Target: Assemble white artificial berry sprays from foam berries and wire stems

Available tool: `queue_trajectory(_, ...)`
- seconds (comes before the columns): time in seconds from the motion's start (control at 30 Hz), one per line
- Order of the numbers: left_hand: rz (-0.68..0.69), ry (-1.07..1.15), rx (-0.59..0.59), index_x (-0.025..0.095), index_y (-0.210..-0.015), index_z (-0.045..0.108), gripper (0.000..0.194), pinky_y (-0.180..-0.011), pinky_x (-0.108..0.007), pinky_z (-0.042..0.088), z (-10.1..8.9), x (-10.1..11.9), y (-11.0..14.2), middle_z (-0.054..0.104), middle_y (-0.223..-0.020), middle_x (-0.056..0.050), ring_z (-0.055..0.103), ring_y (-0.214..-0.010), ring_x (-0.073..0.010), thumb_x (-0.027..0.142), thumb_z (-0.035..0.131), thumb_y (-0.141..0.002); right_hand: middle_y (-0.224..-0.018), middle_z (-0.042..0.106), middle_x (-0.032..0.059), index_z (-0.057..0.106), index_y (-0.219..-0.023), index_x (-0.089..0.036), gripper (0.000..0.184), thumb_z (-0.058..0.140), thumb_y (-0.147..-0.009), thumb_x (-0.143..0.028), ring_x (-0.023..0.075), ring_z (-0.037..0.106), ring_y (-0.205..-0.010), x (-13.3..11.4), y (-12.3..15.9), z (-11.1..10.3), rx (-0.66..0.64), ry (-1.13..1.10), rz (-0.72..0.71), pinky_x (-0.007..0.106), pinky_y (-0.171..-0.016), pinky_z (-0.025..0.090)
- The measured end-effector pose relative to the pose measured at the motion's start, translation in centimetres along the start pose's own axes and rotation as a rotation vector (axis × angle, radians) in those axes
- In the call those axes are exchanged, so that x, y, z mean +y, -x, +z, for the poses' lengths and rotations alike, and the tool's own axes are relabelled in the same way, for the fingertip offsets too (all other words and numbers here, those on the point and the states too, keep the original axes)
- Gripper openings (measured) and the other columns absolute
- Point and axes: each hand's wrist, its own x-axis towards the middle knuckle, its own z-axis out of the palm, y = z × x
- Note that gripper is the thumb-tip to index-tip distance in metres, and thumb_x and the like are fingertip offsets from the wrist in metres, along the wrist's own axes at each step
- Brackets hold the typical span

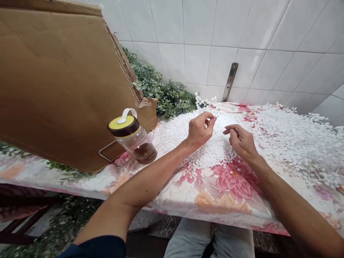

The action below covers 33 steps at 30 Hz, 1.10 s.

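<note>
My left hand (pixel 201 129) is closed in a pinch above a spread of small white beads (pixel 172 134). A white plastic berry sprig (pixel 204 101) with beaded tips sticks up just behind its knuckles and appears to be held in it; the stem is hidden by the fingers. A short gap to the right, my right hand (pixel 241 142) hovers over the same beads, its thumb and fingers pressed together and the index finger pointing toward the left hand. Whatever lies between its fingertips is too small to make out.
Many white branching sprigs (pixel 303 136) lie heaped at the right on the floral tablecloth (pixel 236 179). Left of the beads stands a yellow-lidded bottle (pixel 134 139) beside a large cardboard box (pixel 61 82). Green artificial foliage (pixel 174 96) and a tiled wall (pixel 199 61) are behind.
</note>
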Motion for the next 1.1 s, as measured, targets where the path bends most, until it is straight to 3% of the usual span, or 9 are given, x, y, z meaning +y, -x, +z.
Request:
queue_trajectory(0.33,0.018,-0.035,-0.024,0.021,-0.083,0.067,0.016,-0.062,-0.026,0.039,0.1,-0.4,0.1,0.066,-0.078,-0.003,0.057,-0.068,-0.0143,0.033,0.066,-0.092,-0.095,0.080,0.0067,0.070,-0.109,-0.020,0.026,0.049,-0.099,-0.033,0.0176,0.067,-0.068,-0.9,0.1,-0.1,0.005,0.052,-0.071,0.031,-0.071,0.050)
queue_trajectory(0.83,0.219,-0.191,-0.003,0.018,-0.088,0.063,0.014,-0.062,-0.023,0.043,0.4,-1.1,0.3,0.069,-0.081,-0.002,0.059,-0.066,-0.0105,0.028,0.061,-0.097,-0.092,0.080,0.0057,0.070,-0.107,-0.020,0.020,0.054,-0.096,-0.027,0.0186,0.070,-0.073,-0.5,0.0,-0.1,0.038,0.056,-0.115,0.031,-0.072,0.051)
queue_trajectory(1.1,0.202,-0.297,-0.071,0.019,-0.092,0.064,0.013,-0.067,-0.025,0.046,0.3,-1.1,0.5,0.072,-0.088,-0.003,0.063,-0.074,-0.0129,0.026,0.056,-0.100,-0.091,0.080,0.0063,0.071,-0.106,-0.020,0.021,0.055,-0.095,-0.027,0.0182,0.068,-0.073,-0.5,-0.1,0.0,0.037,0.045,-0.099,0.032,-0.072,0.052)
